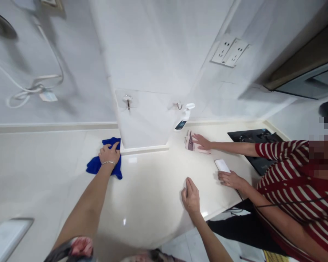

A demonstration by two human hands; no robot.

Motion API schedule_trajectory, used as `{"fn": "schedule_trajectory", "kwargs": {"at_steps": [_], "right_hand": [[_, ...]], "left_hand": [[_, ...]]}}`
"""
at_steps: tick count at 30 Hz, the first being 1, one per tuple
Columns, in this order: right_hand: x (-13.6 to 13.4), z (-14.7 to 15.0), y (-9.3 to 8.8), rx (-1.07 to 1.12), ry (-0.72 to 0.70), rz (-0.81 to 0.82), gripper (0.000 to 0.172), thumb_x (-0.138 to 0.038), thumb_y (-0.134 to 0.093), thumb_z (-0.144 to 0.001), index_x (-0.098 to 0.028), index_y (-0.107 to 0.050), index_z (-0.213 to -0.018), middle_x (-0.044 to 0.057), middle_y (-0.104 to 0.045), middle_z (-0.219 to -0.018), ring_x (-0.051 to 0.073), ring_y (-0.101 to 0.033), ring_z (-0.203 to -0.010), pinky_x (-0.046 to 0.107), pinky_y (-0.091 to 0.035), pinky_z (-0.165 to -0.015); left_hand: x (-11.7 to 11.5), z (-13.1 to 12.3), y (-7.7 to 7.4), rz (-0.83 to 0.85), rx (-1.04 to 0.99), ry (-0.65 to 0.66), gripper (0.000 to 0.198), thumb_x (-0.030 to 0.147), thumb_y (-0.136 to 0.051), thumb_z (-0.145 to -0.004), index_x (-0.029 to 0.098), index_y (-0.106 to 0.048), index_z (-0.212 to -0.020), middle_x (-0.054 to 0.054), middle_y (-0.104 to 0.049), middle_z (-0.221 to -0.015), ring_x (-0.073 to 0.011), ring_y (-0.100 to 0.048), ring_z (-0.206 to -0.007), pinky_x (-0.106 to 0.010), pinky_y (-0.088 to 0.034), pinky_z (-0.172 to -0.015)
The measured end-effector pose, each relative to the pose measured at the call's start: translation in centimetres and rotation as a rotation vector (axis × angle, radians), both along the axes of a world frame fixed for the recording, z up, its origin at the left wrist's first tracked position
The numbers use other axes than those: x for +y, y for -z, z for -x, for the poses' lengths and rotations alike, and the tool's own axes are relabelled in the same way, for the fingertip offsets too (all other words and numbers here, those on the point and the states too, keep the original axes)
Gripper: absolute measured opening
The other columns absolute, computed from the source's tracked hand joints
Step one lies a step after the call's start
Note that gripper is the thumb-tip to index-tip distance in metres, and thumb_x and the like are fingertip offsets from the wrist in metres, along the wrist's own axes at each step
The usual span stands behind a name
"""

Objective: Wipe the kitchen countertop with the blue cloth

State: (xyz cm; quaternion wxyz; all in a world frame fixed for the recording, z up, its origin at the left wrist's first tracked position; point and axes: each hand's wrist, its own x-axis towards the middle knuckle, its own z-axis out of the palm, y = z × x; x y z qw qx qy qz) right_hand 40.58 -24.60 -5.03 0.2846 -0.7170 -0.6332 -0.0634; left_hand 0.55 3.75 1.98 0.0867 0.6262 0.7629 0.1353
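Apparently the work is under way rather than finished: the blue cloth (94, 165) lies at about eight o'clock from the middle of the view, spread in rumpled folds on the pale counter (147, 196) just beside the lower corner of the pillar (144, 127), with the left hand (109, 154) on top of it. That hand bears down with bent fingers, but I cannot tell whether a fold is pinched in them. At five o'clock the right hand (191, 198) is loosely open, with nothing seen in it. Near three o'clock a co-worker's hand (203, 143) lies on a patterned cloth (190, 142), while that person's other hand (231, 179), nearer four o'clock, touches a white device (222, 165). How much of the surface has been gone over does not show: no boundary separates treated from untreated parts, and the bright spots read as reflections. With both cloths out and a hand on each, I judge that some of the work is left. Hidden are the counter beneath both cloths, the left fingertips' undersides and the right palm; whether the right hand rests on the counter or hovers is hard to say. At eight o'clock a pale flat object (9, 238) is cut off by the frame, the black cooktop (237, 136) near three o'clock is partly covered by the co-worker's arm, and the small display (180, 125) beside the pillar is too tiny to read.
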Motion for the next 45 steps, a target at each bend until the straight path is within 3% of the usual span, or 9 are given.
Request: {"fn": "schedule_trajectory", "kwargs": {"at_steps": [7, 12, 17, 22, 26, 31, 38, 41, 45], "right_hand": [[0.2, 0.1, 1.1, -0.021, -0.011, -0.052, 0.054, -0.028, -0.036, -0.101, -0.012, -0.048, -0.151, 0.019, -0.056, -0.148, 0.029, -0.051, -0.137, 0.051, -0.047, -0.110], [0.4, 0.2, 1.5, -0.011, -0.025, -0.049, 0.054, -0.026, -0.035, -0.100, -0.010, -0.048, -0.150, 0.021, -0.055, -0.148, 0.030, -0.050, -0.137, 0.050, -0.044, -0.111], [0.5, 0.6, 1.0, -0.011, -0.024, -0.068, 0.054, -0.024, -0.035, -0.099, -0.007, -0.048, -0.149, 0.022, -0.056, -0.146, 0.031, -0.050, -0.136, 0.050, -0.044, -0.110], [0.6, 0.5, 0.6, 0.036, -0.024, -0.056, 0.057, -0.023, -0.034, -0.098, -0.007, -0.044, -0.152, 0.022, -0.056, -0.147, 0.030, -0.049, -0.137, 0.048, -0.041, -0.112], [0.6, 0.2, 0.8, 0.051, -0.027, -0.023, 0.058, -0.024, -0.036, -0.098, -0.007, -0.044, -0.152, 0.022, -0.055, -0.148, 0.029, -0.048, -0.139, 0.047, -0.039, -0.114], [0.5, 0.1, 0.9, 0.039, -0.044, -0.030, 0.056, -0.023, -0.036, -0.099, -0.004, -0.045, -0.151, 0.024, -0.056, -0.147, 0.029, -0.048, -0.139, 0.046, -0.039, -0.115], [0.2, 0.3, 0.6, 0.015, -0.036, -0.040, 0.055, -0.022, -0.035, -0.100, -0.008, -0.042, -0.153, 0.021, -0.054, -0.149, 0.028, -0.046, -0.141, 0.048, -0.043, -0.114], [0.2, 0.0, 0.4, 0.007, -0.031, -0.028, 0.053, -0.023, -0.037, -0.100, -0.009, -0.047, -0.150, 0.020, -0.055, -0.147, 0.028, -0.048, -0.139, 0.047, -0.044, -0.113], [0.2, -0.3, 0.0, 0.000, -0.024, -0.007, 0.051, -0.024, -0.038, -0.099, -0.008, -0.053, -0.145, 0.020, -0.056, -0.147, 0.028, -0.051, -0.135, 0.047, -0.046, -0.112]], "left_hand": [[-8.0, -2.1, -0.3, -0.021, 0.044, -0.048, 0.056, 0.032, -0.042, -0.096, 0.028, -0.056, -0.150, -0.018, -0.047, -0.143, -0.0370, -0.049, -0.122, -0.051, -0.044, -0.102], [-11.8, -5.4, -0.1, -0.002, 0.073, -0.022, 0.057, 0.031, -0.042, -0.096, 0.028, -0.053, -0.152, -0.019, -0.048, -0.141, -0.0367, -0.049, -0.120, -0.050, -0.046, -0.099], [-15.1, -13.8, -0.5, 0.048, 0.038, 0.181, 0.058, 0.027, -0.048, -0.094, 0.034, -0.053, -0.151, -0.015, -0.050, -0.142, -0.0332, -0.050, -0.122, -0.047, -0.046, -0.102], [-20.6, -23.6, 0.2, 0.036, -0.053, 0.460, 0.059, 0.027, -0.054, -0.091, 0.038, -0.054, -0.149, -0.011, -0.051, -0.141, -0.0318, -0.048, -0.126, -0.048, -0.044, -0.106], [-23.0, -26.4, 0.5, 0.020, -0.099, 0.641, 0.059, 0.028, -0.055, -0.091, 0.041, -0.054, -0.148, -0.010, -0.051, -0.139, -0.0307, -0.047, -0.126, -0.049, -0.044, -0.105], [-21.6, -26.3, 0.5, 0.043, -0.082, 0.631, 0.056, 0.028, -0.053, -0.093, 0.041, -0.055, -0.148, -0.009, -0.050, -0.140, -0.0300, -0.047, -0.124, -0.048, -0.045, -0.104], [-14.8, -25.1, 0.1, 0.057, -0.052, 0.517, 0.056, 0.027, -0.052, -0.094, 0.041, -0.054, -0.148, -0.009, -0.050, -0.142, -0.0302, -0.047, -0.124, -0.046, -0.045, -0.104], [-12.0, -22.1, 0.1, 0.038, -0.047, 0.407, 0.055, 0.026, -0.051, -0.095, 0.041, -0.055, -0.148, -0.010, -0.051, -0.142, -0.0303, -0.048, -0.124, -0.045, -0.045, -0.104], [-10.4, -15.2, 0.4, -0.015, -0.039, 0.243, 0.053, 0.025, -0.050, -0.095, 0.039, -0.059, -0.145, -0.012, -0.050, -0.143, -0.0312, -0.049, -0.123, -0.046, -0.044, -0.104]]}}
